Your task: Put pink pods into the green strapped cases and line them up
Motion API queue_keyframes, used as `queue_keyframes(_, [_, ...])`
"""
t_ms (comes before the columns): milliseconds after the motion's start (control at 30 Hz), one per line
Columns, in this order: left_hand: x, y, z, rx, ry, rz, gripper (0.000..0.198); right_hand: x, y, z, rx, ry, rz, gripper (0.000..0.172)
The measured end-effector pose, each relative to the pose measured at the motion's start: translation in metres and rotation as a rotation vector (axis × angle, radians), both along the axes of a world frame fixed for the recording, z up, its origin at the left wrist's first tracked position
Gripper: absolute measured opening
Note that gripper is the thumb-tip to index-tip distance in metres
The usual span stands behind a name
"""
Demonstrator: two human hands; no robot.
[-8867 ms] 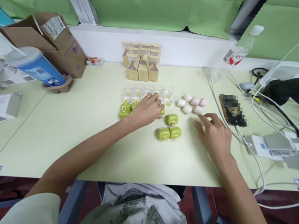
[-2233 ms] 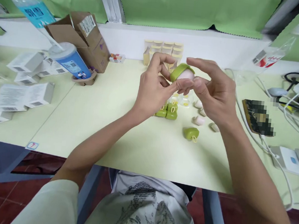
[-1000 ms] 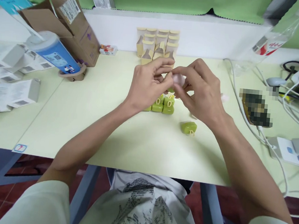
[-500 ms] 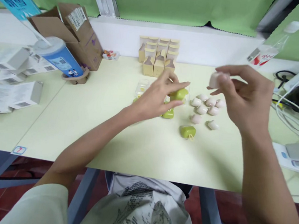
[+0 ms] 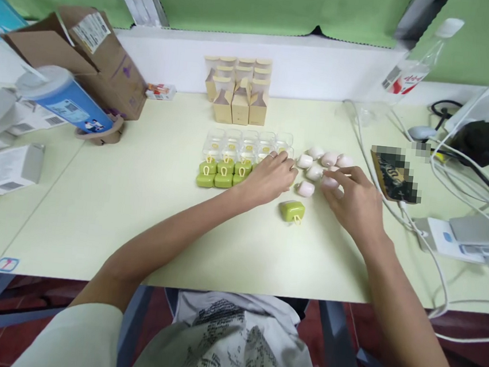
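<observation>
My left hand (image 5: 273,177) is over the right end of two rows of glossy green cases (image 5: 223,180) with yellow loops. Its fingers are bent downward and close together, and they cover what is under them. Behind the cases lies a row of clear plastic compartments (image 5: 232,142). My right hand (image 5: 351,199) has its thumb and fingers around a pale pink case (image 5: 330,182) at the near right of a loose group of several such cases (image 5: 315,172). A single green case (image 5: 292,211) lies apart, nearer to me.
Small open cardboard boxes (image 5: 240,105) stand by the wall. On the left are a large carton (image 5: 116,73), a blue cup (image 5: 76,107) and white boxes (image 5: 14,170). A clear bottle (image 5: 405,78), a dark patterned device (image 5: 396,175) and white cables are on the right.
My left hand has lowered the green case, now hidden, to the rows. My right hand has come down to the pale cases; the piece it held up no longer shows there. The view has shifted right.
</observation>
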State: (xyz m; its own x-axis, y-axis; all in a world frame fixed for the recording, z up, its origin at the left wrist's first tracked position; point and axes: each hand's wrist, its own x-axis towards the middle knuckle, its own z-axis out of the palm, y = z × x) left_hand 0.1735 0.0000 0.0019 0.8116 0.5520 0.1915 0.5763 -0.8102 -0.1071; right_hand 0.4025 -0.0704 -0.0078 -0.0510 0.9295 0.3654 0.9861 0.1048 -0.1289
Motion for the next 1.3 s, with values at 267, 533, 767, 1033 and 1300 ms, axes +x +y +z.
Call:
queue_keyframes(267, [-0.029,0.017,0.029,-0.053,-0.312,0.032,0.024,0.0,-0.001,-0.004,-0.01,0.004,0.008,0.037])
queue_keyframes(533, [-0.157,0.014,0.039,-0.09,-0.828,0.263,0.028,0.001,0.001,0.002,0.07,0.057,0.044,0.036])
queue_keyframes(767, [-0.217,-0.012,-0.044,-0.385,-0.893,0.461,0.077,-0.036,0.027,0.023,-0.099,-0.073,0.267,0.036])
queue_keyframes(1033, [-0.205,-0.018,-0.05,-0.451,-0.748,0.497,0.089,-0.052,0.039,0.011,-0.152,-0.204,0.303,0.035])
queue_keyframes(1300, [-0.205,-0.014,-0.056,-0.441,-0.749,0.504,0.09,-0.051,0.045,0.004,-0.117,-0.178,0.326,0.033])
